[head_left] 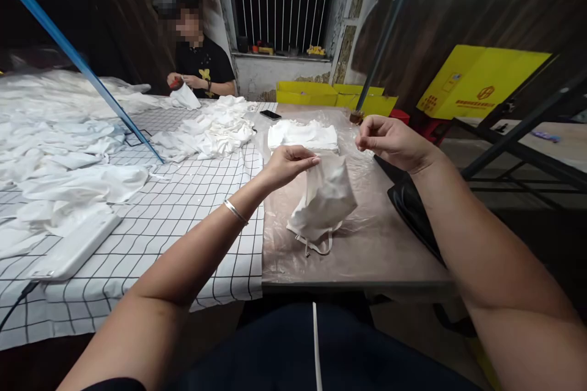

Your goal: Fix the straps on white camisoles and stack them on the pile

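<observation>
White cloth (321, 201), pinched in left hand (288, 166); right hand (398, 143), two o'clock, fingertips together, cloth-free. One-cornered grip could slip.

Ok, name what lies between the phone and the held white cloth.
In the head view, a white fabric stack lies between the phone and the held white cloth; the left hand also shows across that stretch.

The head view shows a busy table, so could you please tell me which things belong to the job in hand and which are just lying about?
Likely part of the job:
white cloth pouch with cords, held by the left hand
stacked white cloth beyond it
loose heap of white cloth

Apparently just lying about:
black phone
white device with a cable
printed yellow carton
</observation>
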`<state>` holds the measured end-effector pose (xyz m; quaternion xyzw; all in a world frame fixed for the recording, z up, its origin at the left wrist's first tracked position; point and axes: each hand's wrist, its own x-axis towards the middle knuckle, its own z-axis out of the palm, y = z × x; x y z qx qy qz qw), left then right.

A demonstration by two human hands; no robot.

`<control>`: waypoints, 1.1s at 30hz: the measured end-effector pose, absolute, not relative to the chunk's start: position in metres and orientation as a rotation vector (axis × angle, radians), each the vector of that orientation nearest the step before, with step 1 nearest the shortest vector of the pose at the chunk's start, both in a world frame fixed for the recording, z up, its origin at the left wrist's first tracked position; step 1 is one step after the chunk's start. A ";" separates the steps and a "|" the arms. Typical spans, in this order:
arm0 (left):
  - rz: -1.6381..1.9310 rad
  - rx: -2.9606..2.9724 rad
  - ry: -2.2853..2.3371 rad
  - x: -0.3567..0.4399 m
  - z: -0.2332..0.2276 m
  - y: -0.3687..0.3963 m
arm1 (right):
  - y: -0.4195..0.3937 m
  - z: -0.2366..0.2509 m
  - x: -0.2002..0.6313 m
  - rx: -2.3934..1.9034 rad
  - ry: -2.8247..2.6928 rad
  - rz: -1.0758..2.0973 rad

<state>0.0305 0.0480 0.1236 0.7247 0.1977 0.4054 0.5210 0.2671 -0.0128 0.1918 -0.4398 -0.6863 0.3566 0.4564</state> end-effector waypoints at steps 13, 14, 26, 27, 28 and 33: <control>1.393 2.032 0.811 0.050 0.144 0.032 | -0.001 0.188 0.200 -1.474 -1.891 0.397; 1.375 2.028 0.863 0.052 0.137 0.030 | -0.001 0.191 0.199 -1.498 -1.884 0.298; 0.929 2.201 1.345 0.011 0.103 0.075 | -0.022 0.238 0.261 -1.945 -1.785 -0.399; 0.930 2.185 1.391 0.001 0.111 0.083 | -0.019 0.239 0.275 -2.025 -1.770 -0.425; 0.919 2.171 1.428 -0.008 0.119 0.091 | -0.015 0.239 0.288 -2.101 -1.759 -0.433; 0.648 2.107 1.423 -0.030 0.166 0.115 | 0.003 0.232 0.319 -2.293 -1.755 -0.124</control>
